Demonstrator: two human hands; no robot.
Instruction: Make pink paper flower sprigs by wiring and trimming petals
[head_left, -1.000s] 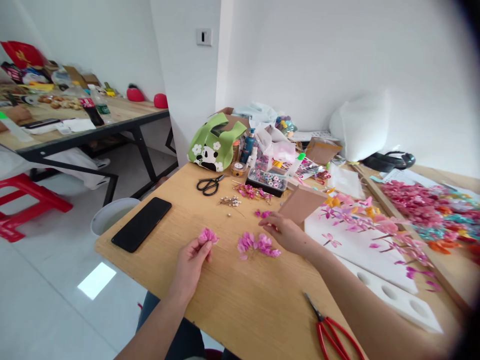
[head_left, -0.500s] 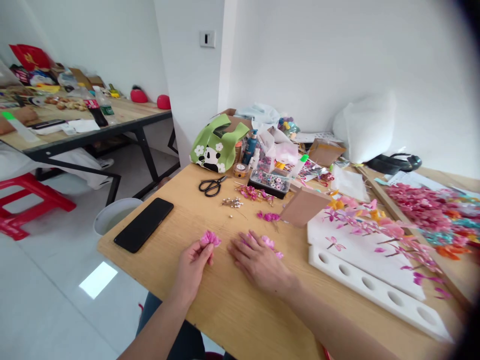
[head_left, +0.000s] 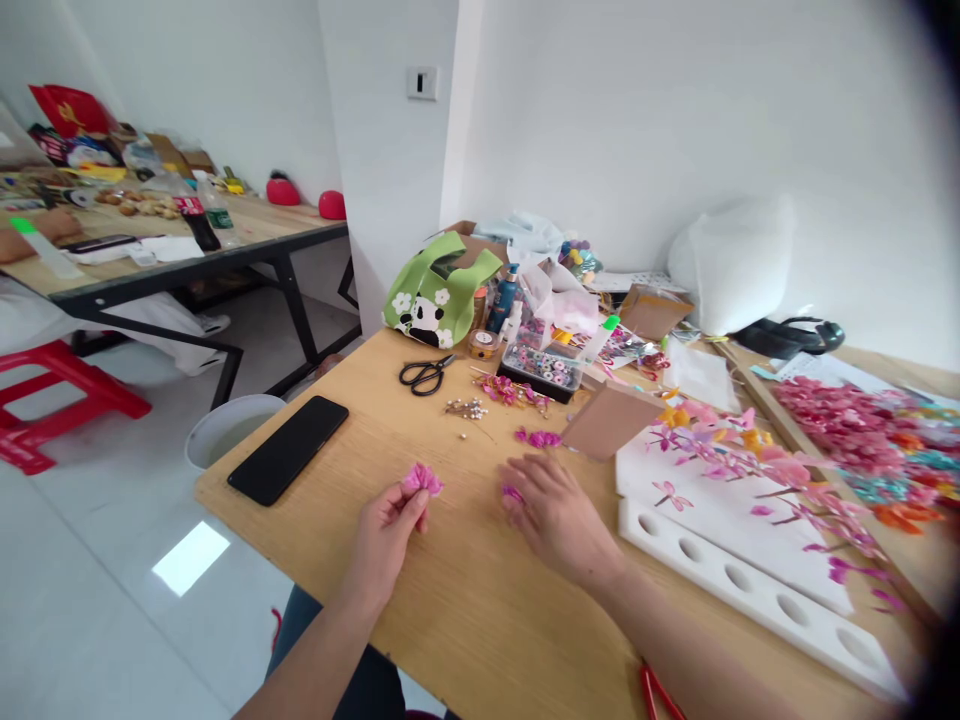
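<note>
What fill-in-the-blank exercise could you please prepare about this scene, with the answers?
Left of the left hand, which pinches a ruffled pink flower, lies a flat black rectangular ____.
The soft green bag is decorated with a black-and-white ____.
The long white strip has ____ oval holes.

Missing words: phone; panda; five.

Pretty clearly a small craft workshop, what with the bead tray [head_left: 541, 368], black scissors [head_left: 424, 376] and heaped colourful petals [head_left: 836, 415].

Petals [head_left: 513, 492] partly hidden by right hand [head_left: 559, 520]; red handles [head_left: 646, 686] cut off
</note>
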